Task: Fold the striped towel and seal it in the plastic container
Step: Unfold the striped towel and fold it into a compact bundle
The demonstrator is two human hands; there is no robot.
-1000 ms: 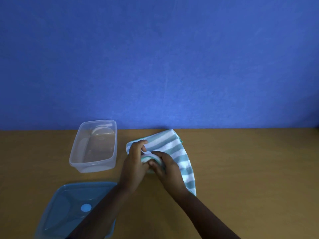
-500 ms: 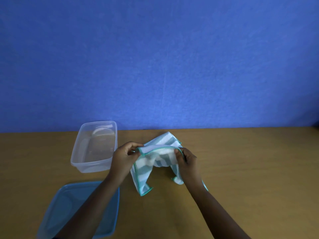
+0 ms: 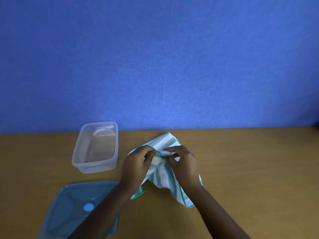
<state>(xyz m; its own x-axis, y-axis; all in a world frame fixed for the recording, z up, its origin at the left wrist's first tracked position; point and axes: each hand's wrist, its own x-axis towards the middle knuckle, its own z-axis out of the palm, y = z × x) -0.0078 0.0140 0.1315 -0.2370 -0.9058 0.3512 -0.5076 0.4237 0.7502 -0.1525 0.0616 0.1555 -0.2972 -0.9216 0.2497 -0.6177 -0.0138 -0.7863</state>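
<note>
The teal-and-white striped towel [image 3: 163, 178] lies bunched on the wooden table in the middle of the head view, part of it lifted. My left hand [image 3: 134, 167] and my right hand [image 3: 183, 163] both pinch its green-trimmed upper edge, close together, with loose corners hanging toward me. The clear plastic container [image 3: 95, 147] stands open and empty to the left of the towel. Its blue lid [image 3: 69, 209] lies flat at the near left, partly hidden under my left forearm.
The wooden table [image 3: 250, 169] runs back to a blue wall [image 3: 155, 57] just behind the container and towel. Bare tabletop stretches to the right of the towel.
My hands held the towel edge spread apart half a second ago; now they have come together at the middle, bunching the edge. The towel hangs in a narrower drape.
</note>
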